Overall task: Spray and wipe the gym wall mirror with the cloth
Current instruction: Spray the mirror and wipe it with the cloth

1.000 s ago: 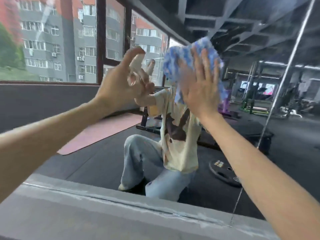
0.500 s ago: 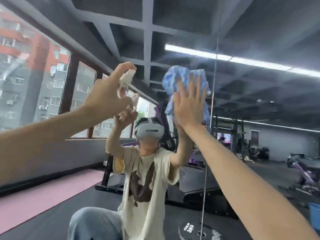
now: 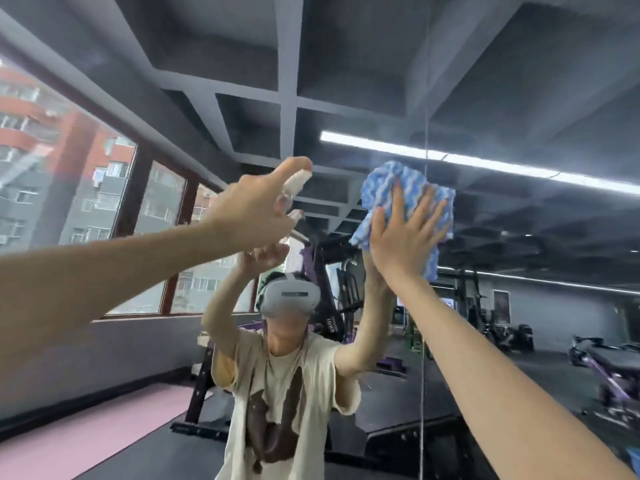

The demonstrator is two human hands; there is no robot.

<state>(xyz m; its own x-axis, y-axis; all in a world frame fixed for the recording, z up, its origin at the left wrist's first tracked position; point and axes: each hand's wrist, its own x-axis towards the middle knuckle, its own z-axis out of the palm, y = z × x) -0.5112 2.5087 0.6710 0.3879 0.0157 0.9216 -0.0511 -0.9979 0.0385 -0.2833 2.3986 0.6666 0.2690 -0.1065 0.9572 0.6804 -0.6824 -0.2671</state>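
**Item 1. Mirror** [image 3: 519, 81]. The wall glass fills your view and reflects the ceiling, the windows and you. A vertical seam [image 3: 421, 375] divides its panels.

**Item 2. Cloth** [image 3: 388, 181]. Blue and white, bunched. It sits high on the glass, just left of the seam. Your right hand [image 3: 405, 237] pins it there with the palm flat and the fingers straight and spread. Nothing is curled round it. A flat palm likely spreads pressure over the wad so it drags evenly. The cloth's longer run goes from upper left to lower right, and a tail hangs below your palm.

**Item 3. Spray bottle** [image 3: 294, 183]. It is held up beside the cloth, near it but apart. Your left hand [image 3: 256, 209] is wrapped round the body, with the forefinger laid along the top of the white head, seemingly ready to press. Most of the body is hidden by the hand. The long axis looks tilted, bottom toward you and head leaning up toward the glass. The nozzle faces the mirror, up and to the right. No mist can be made out.

**Status.** Judged to be the spraying and wiping of the upper area.
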